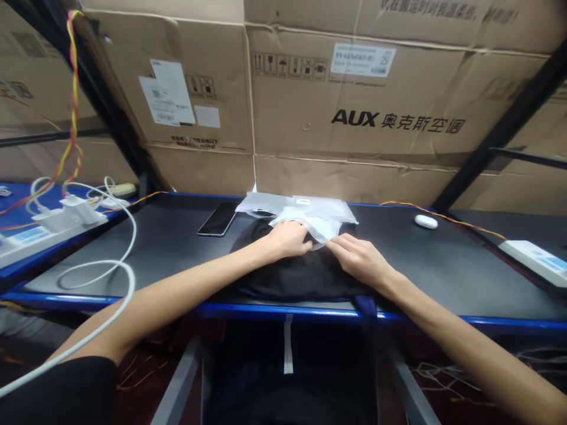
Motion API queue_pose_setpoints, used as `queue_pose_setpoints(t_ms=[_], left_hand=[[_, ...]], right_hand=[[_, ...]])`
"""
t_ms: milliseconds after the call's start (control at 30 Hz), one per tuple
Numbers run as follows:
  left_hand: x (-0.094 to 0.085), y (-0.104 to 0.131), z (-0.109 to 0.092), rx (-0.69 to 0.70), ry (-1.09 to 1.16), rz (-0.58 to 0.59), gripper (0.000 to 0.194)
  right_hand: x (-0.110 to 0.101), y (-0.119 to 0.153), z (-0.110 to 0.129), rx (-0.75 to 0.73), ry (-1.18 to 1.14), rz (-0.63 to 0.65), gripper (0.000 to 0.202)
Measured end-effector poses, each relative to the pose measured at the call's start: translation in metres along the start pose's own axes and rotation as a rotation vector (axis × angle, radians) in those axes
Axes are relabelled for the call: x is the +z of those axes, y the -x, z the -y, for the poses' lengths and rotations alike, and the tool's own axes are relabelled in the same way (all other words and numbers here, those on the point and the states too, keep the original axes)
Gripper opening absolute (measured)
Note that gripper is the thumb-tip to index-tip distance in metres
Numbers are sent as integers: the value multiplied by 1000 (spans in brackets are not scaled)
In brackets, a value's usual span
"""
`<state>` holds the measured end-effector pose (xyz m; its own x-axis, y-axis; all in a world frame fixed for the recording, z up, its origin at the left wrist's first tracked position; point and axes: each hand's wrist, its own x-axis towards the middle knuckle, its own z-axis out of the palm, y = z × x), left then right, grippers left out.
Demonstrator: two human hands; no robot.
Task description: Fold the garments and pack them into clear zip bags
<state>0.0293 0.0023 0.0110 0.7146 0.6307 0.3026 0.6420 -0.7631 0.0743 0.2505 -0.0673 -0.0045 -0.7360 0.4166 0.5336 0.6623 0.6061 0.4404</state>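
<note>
Right hand [358, 258] pinches the edge of a translucent plastic bag [325, 217], left hand [289, 239] half-curled against it, grip hidden and impossible to tell, the bag atop a black fabric bundle [296, 277] on the bench [425, 265], phone [218, 219] left of the bundle, cardboard [292, 106] behind it.

Illumination is moderate and diffuse, probably from overhead. A pale sheen spreads across the black, blue-edged worktop [443, 265]. The translucent white plastic packaging [328, 212] shows bright, with washed-out detail; the crumpled black fabric [292, 280] loses its folds to darkness. Deep shadow lies beneath the worktop. Wide-angle distortion stretches the frame edges. Slight blur softens printing on the brown cardboard panels [398, 141], notably upper right.
</note>
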Motion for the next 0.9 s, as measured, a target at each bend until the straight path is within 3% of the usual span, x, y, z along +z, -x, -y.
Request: queue_pose_setpoints(t_ms=[100, 200, 333, 433, 600, 767, 900], left_hand=[[5, -4, 2, -75, -103, 75, 33], [2, -2, 13, 32, -132, 92, 31], [-11, 8, 34, 235, 55, 17, 33], [-19, 17, 43, 308, 284, -28, 37], [-20, 31, 45, 231, 627, -66, 35], [-21, 38, 52, 110, 840, 6, 35], [-28, 40, 57, 211, 850, 95, 27]], right_hand=[[0, 1, -1, 23, -1, 26, 34], [0, 2, -5, 63, 12, 59, 33], [-1, 3, -8, 110, 13, 102, 30], [0, 3, -7, 143, -11, 109, 30], [2, 3, -6, 202, -54, 165, 30], [1, 2, -8, 235, -23, 250, 27], [-1, 0, -7, 269, 34, 309, 25]])
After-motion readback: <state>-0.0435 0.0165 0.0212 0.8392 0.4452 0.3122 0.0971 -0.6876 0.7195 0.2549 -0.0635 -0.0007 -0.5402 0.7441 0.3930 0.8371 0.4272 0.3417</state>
